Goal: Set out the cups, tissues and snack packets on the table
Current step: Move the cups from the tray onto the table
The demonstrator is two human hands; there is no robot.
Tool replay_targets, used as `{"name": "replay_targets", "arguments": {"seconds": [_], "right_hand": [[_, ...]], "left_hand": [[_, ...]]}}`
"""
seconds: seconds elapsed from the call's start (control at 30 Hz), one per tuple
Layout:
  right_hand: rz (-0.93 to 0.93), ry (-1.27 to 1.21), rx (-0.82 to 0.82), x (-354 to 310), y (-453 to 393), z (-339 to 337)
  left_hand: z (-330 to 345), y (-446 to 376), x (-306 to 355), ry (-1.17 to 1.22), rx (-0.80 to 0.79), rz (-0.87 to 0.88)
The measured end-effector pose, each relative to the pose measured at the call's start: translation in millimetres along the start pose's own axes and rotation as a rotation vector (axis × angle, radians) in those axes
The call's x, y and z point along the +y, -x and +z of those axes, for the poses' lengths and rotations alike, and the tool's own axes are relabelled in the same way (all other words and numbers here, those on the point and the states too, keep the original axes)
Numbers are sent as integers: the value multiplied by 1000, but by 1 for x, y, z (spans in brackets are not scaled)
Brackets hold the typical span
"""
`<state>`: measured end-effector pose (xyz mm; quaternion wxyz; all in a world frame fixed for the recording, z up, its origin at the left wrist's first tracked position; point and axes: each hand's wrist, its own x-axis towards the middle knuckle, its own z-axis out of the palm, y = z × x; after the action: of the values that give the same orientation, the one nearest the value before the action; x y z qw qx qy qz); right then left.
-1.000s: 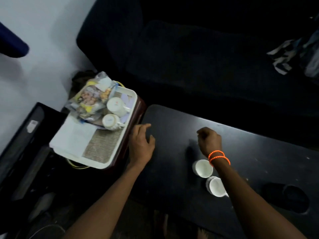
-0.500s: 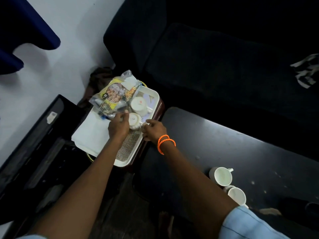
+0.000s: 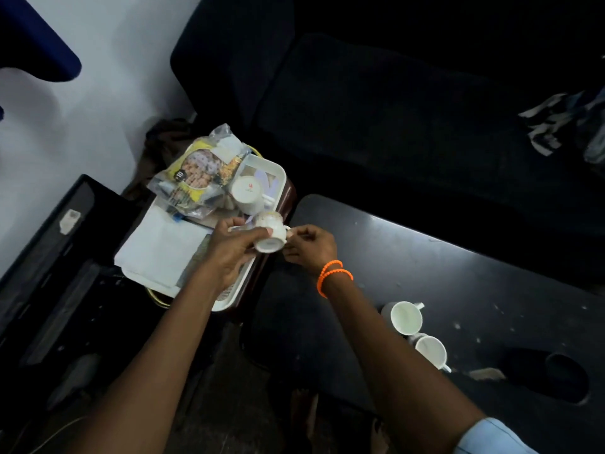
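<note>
Holding a small white cup tilted above the tray, your left hand curls around its body while your right hand pinches its handle; two cups already stand on the dark table.

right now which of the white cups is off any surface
The cup held between both hands above the tray's edge; another sits on the tray, two stand on the black table.

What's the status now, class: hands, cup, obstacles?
Left hand grips small cup; right hand pinches its handle. Cup held over tray. Two cups on table. No obstacles.
</note>
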<state>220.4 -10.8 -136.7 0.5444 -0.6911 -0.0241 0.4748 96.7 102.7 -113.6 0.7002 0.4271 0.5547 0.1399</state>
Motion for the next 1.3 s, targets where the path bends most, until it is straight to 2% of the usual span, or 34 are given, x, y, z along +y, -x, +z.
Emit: {"name": "replay_targets", "arguments": {"seconds": [0.13,0.23,0.37,0.5,0.63,0.8,0.93,1.03,1.13,1.23,1.3], "right_hand": [[-34,125,-26,2,15,-63],[-28,277,-29,8,25,-106],[-111,775,-1,21,27,-151],[-104,1069,-99,32,23,-174],[-199,1299,-138,44,25,-187],[-290,1397,-131,61,28,-203],[-321,1393,-122,66,27,-211],[-276,1344,-137,66,26,-215],[-223,1336,-146,64,20,-217],[-218,1436,-142,58,14,-210],[-255,1472,-129,47,8,-198]], "left_hand": [[40,24,-37,-186,-200,15],[72,40,-71,-385,-278,67],[108,63,-123,-640,-205,243],[130,82,-171,-704,-149,400],[145,98,-204,-830,-119,488],[153,104,-223,-951,-124,629],[158,105,-226,-922,-148,609],[155,102,-222,-946,-192,583],[141,93,-210,-1008,-281,553],[120,78,-184,-1116,-366,576],[102,65,-157,-1148,-353,627]]}}
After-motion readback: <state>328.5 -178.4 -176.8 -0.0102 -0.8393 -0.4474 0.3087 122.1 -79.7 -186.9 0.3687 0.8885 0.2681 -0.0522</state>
